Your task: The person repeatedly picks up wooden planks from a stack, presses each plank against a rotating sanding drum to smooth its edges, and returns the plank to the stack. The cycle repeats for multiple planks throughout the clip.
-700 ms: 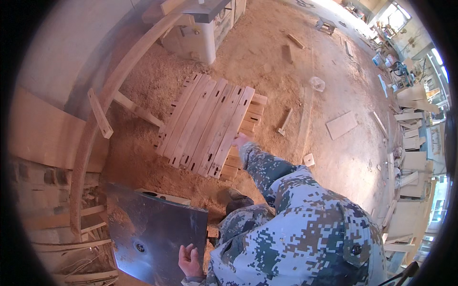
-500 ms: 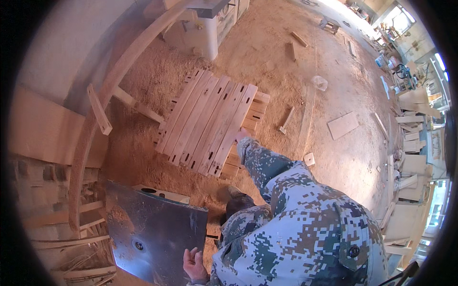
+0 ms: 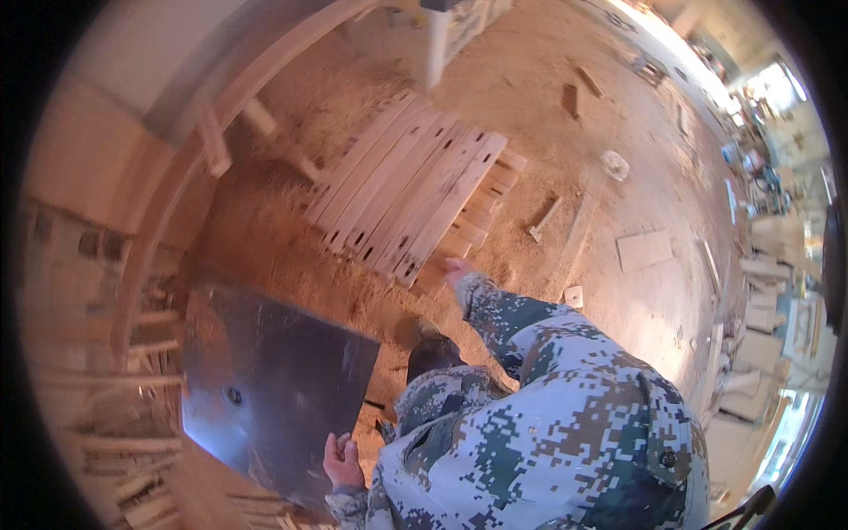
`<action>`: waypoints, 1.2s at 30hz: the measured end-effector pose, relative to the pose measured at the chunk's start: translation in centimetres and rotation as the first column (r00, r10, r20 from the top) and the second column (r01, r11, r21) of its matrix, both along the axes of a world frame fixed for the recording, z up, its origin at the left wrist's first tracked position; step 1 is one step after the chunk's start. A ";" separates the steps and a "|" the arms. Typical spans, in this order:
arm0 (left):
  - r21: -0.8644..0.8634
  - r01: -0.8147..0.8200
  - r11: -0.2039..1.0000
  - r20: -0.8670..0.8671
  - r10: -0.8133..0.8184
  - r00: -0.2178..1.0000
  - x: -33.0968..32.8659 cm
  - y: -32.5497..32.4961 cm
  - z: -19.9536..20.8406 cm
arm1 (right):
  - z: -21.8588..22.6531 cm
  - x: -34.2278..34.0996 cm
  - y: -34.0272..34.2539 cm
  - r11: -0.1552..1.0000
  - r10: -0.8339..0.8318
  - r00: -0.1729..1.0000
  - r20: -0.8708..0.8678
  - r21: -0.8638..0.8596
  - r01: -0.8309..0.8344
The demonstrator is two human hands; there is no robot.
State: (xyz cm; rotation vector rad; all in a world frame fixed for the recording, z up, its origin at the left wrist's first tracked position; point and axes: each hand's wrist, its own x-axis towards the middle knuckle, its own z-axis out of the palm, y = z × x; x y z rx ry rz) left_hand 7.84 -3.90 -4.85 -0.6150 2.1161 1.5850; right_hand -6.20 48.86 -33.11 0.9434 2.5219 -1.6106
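My right grip [image 3: 456, 268] is at the near right edge of the slats [image 3: 408, 190] (I cannot tell whether it pinches one). They lie stacked ahead of me on the sawdusty floor [image 3: 521, 93]. My left grip [image 3: 341, 459], empty, fingers loosely curled, hangs by the dark panel [image 3: 283, 380].

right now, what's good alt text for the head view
A person's right hand is beside a stack of slotted wooden slats on a dusty floor. Their half-curled left hand is near a dark, shiny panel.
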 end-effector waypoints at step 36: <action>-0.659 -0.553 0.509 0.493 0.848 0.193 72.6 -12.2 -32.9 | 21.6 2.0 -21.1 -0.449 0.813 -0.444 0.377 -0.082 -0.890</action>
